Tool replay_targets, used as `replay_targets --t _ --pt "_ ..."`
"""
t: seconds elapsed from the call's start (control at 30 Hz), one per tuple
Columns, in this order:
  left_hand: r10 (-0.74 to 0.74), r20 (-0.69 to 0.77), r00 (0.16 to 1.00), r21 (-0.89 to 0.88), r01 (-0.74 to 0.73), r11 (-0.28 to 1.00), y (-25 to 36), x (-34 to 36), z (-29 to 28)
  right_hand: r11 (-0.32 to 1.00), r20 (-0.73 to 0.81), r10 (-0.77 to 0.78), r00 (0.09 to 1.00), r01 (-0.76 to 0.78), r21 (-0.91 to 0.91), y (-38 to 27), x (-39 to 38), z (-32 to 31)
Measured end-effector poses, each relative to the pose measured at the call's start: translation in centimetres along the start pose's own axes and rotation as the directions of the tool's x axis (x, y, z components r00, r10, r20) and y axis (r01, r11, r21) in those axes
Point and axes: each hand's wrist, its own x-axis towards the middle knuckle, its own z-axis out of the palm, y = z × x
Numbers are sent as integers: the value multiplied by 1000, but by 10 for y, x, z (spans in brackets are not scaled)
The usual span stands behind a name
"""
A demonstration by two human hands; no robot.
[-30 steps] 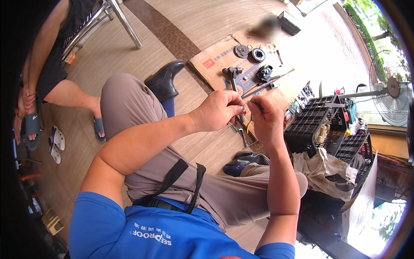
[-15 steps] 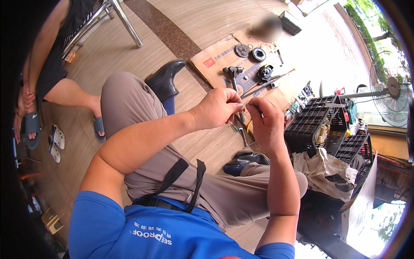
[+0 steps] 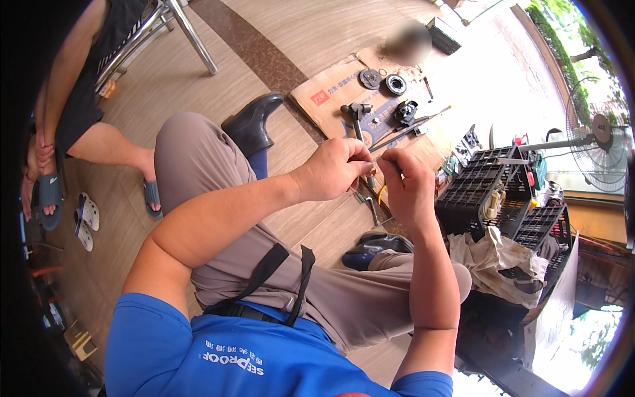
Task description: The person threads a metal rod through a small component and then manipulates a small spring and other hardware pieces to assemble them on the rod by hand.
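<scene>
In front of my knees, my left hand [image 3: 334, 169] and my right hand [image 3: 408, 188] are raised close together, thumbs and fingertips pinched. Between the fingertips is something tiny, partly reddish, too small to name. Beyond them a hammer [image 3: 358, 118] lies on a flattened cardboard sheet [image 3: 317, 112], its handle partly hidden by my hands. Farther out on the cardboard sit a dark round plate [image 3: 370, 79], a ring-shaped part [image 3: 395, 85] resembling a bearing, and a black mechanical part [image 3: 405, 111]. A T-shaped tool [image 3: 371, 206] lies under my hands.
Black plastic crates [image 3: 473, 192] with tools stand at my right, a pale cloth [image 3: 499, 261] over one edge. A fan [image 3: 602, 135] is behind them. At the left another person's leg [image 3: 112, 149] is beside a metal-legged chair [image 3: 192, 36]. White clogs [image 3: 86, 221] lie on the floor.
My fingers have shifted very slightly at the pinch, with the left hand marginally lower. Everything else stays in place.
</scene>
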Motion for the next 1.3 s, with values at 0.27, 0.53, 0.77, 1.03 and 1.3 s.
replay_targets --t 0.27,0.53,0.77,1.03,1.3 --pt "205 -57 977 134 -196 971 1 -4 5 998 -29 -52 998 52 -29 1 0 -4" --pt "777 -105 621 639 -556 532 11 -6 3 986 -22 138 990 -136 98 -13 -14 -9" --pt "782 -98 615 635 -567 525 9 -7 6 857 3 304 953 -274 435 -13 -21 9" --pt "713 -169 681 547 -537 642 5 -5 10 938 -80 181 980 -147 314 -19 -23 7" --pt "740 -104 665 622 -537 570 5 -6 11 959 -122 116 986 -79 273 -20 -25 4"
